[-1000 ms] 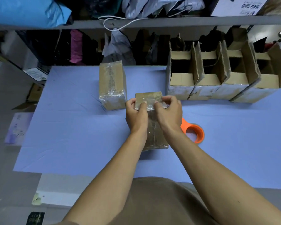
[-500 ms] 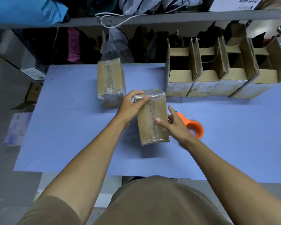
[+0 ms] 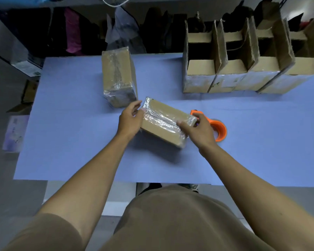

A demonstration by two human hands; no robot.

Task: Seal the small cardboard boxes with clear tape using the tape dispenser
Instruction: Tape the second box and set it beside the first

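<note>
A small cardboard box (image 3: pixel 163 122) wrapped in clear tape lies slanted on the blue table (image 3: pixel 80 142). My left hand (image 3: pixel 130 120) grips its left end and my right hand (image 3: pixel 198 129) holds its right end, thumb on top. The orange tape dispenser (image 3: pixel 218 128) lies just behind my right hand, partly hidden. A second taped box (image 3: pixel 117 75) rests farther back on the left.
A row of several open cardboard boxes (image 3: pixel 243 73) with raised flaps stands at the back right. Dark bags and a shelf fill the space behind the table. Papers (image 3: pixel 14 133) lie on the floor to the left.
The box has turned from pointing away from me to lying slanted crosswise. My left hand shifted to its left end, my right hand to its right end. The view moved closer.
</note>
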